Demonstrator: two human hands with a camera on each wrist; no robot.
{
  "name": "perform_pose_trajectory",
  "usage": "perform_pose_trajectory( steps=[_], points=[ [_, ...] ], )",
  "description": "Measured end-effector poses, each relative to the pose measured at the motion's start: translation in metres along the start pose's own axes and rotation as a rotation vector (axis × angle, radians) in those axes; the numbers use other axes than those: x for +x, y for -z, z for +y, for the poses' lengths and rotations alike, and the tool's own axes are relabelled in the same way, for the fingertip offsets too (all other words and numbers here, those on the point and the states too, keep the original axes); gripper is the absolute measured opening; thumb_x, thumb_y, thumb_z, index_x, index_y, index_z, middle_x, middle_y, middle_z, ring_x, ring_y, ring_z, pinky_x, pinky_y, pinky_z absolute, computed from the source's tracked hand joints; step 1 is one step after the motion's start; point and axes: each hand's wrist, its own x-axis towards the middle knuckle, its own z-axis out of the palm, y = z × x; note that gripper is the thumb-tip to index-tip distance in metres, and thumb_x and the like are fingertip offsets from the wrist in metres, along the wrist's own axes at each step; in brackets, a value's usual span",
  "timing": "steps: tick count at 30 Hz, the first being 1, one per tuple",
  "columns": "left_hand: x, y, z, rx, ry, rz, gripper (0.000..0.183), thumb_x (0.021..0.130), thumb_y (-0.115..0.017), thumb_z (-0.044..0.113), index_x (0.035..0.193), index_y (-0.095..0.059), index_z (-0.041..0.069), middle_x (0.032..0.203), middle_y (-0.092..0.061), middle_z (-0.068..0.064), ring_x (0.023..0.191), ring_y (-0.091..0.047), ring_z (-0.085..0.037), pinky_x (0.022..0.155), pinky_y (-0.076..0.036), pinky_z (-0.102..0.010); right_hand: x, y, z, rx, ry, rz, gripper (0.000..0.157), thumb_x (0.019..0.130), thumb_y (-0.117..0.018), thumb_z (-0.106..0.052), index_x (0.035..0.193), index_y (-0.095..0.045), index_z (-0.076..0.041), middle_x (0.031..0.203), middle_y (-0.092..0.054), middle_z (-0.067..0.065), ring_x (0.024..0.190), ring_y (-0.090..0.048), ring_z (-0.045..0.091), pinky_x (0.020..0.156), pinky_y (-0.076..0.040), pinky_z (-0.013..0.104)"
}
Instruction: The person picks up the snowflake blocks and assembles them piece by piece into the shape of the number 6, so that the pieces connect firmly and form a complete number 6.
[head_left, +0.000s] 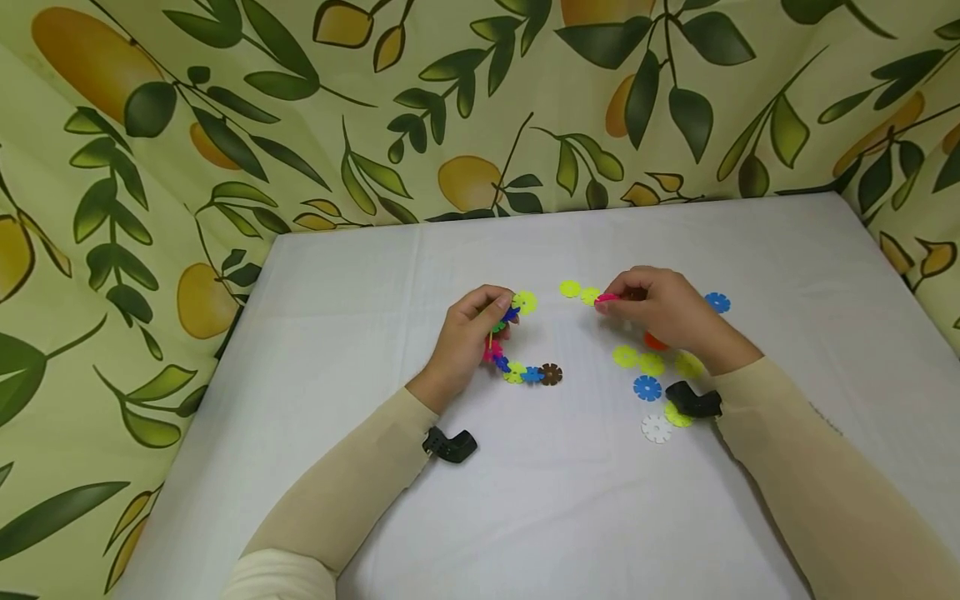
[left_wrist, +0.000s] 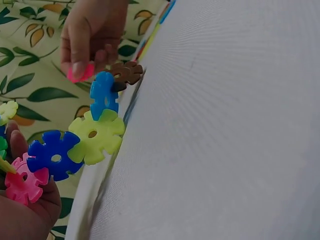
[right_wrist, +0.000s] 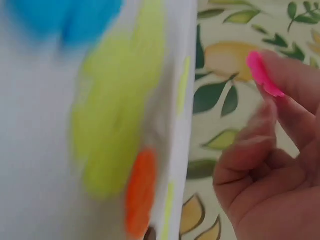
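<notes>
My left hand (head_left: 468,333) holds a chain of interlocked plastic snowflake discs, its fingers and thumb round the upper part. Out of that grip curves the chain: a yellow-green disc (head_left: 524,302) at the top, then blue, green and pink ones, ending in a light blue disc (left_wrist: 104,95) and a brown disc (head_left: 551,374). Between thumb and fingertips my right hand (head_left: 663,308) pinches a single pink disc (right_wrist: 263,74), apart from the chain. In the left wrist view the right hand is behind the chain's brown end.
Loose discs lie on the white table (head_left: 570,500) around the right hand: several yellow-green ones (head_left: 626,357), blue ones (head_left: 647,387), an orange one (head_left: 656,341) and a white one (head_left: 657,428). A leaf-patterned cloth (head_left: 465,108) hangs behind the table.
</notes>
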Motion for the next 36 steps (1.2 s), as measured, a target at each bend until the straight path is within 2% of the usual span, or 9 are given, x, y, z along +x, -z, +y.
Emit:
perform_pose_trajectory(
  steps=[4,9,12,15,22,31,36],
  points=[
    [-0.001,-0.002,0.001,-0.011,-0.015,-0.006,0.018,0.111,-0.063,0.015,0.114,-0.071,0.0,0.095,-0.065,-0.008,0.079,-0.057,-0.022,0.073,-0.051,-0.03,-0.005,-0.005,-0.013,0.162,-0.013,0.007,0.021,0.103,-0.081,-0.028,0.11,-0.08,-0.008,0.104,-0.068,0.016,0.093,-0.056,0.032,0.072,-0.049,0.035],
    [-0.004,-0.004,0.004,-0.001,-0.011,-0.026,0.021,0.105,-0.07,0.013,0.119,-0.07,-0.003,0.101,-0.066,-0.009,0.081,-0.057,-0.022,0.074,-0.052,-0.031,-0.007,-0.016,-0.025,0.324,-0.031,-0.054,0.026,0.103,-0.081,-0.025,0.115,-0.074,-0.003,0.098,-0.07,0.018,0.088,-0.063,0.033,0.077,-0.058,0.038],
    [-0.005,-0.005,0.005,0.002,-0.011,-0.041,0.024,0.103,-0.072,0.012,0.122,-0.07,-0.003,0.105,-0.067,-0.008,0.083,-0.058,-0.022,0.075,-0.052,-0.033,-0.008,-0.023,-0.029,0.412,-0.027,-0.089,0.027,0.106,-0.076,-0.022,0.117,-0.073,0.003,0.099,-0.074,0.015,0.09,-0.068,0.031,0.084,-0.061,0.036],
    [-0.006,-0.006,0.005,-0.001,-0.022,-0.046,0.023,0.104,-0.071,0.012,0.121,-0.07,-0.003,0.102,-0.067,-0.008,0.084,-0.059,-0.023,0.074,-0.052,-0.034,-0.009,-0.027,-0.03,0.531,-0.038,-0.103,0.028,0.11,-0.069,-0.019,0.117,-0.075,0.007,0.1,-0.075,0.014,0.089,-0.068,0.027,0.083,-0.061,0.031],
    [-0.007,-0.009,0.005,-0.013,-0.061,-0.035,0.023,0.11,-0.065,0.014,0.116,-0.07,-0.008,0.097,-0.065,-0.006,0.082,-0.058,-0.023,0.078,-0.055,-0.032,-0.007,-0.036,-0.031,0.84,-0.094,-0.184,0.014,0.11,-0.068,-0.011,0.105,-0.076,-0.001,0.089,-0.071,0.01,0.078,-0.063,0.02,0.072,-0.057,0.026],
    [-0.007,-0.01,0.004,-0.002,-0.101,-0.02,0.02,0.108,-0.067,0.008,0.113,-0.072,-0.01,0.095,-0.067,-0.006,0.079,-0.058,-0.023,0.072,-0.052,-0.036,-0.007,-0.043,-0.029,0.978,-0.109,-0.252,0.015,0.11,-0.063,-0.007,0.1,-0.073,-0.001,0.086,-0.071,0.009,0.073,-0.064,0.016,0.07,-0.058,0.024],
    [-0.007,-0.01,0.004,0.013,-0.136,-0.025,0.017,0.108,-0.068,0.006,0.112,-0.074,-0.009,0.095,-0.069,-0.007,0.079,-0.058,-0.025,0.072,-0.053,-0.036,-0.007,-0.044,-0.027,1.077,-0.08,-0.305,0.024,0.112,-0.055,-0.001,0.099,-0.075,-0.002,0.084,-0.071,0.007,0.07,-0.063,0.013,0.067,-0.055,0.022]
  ],
)
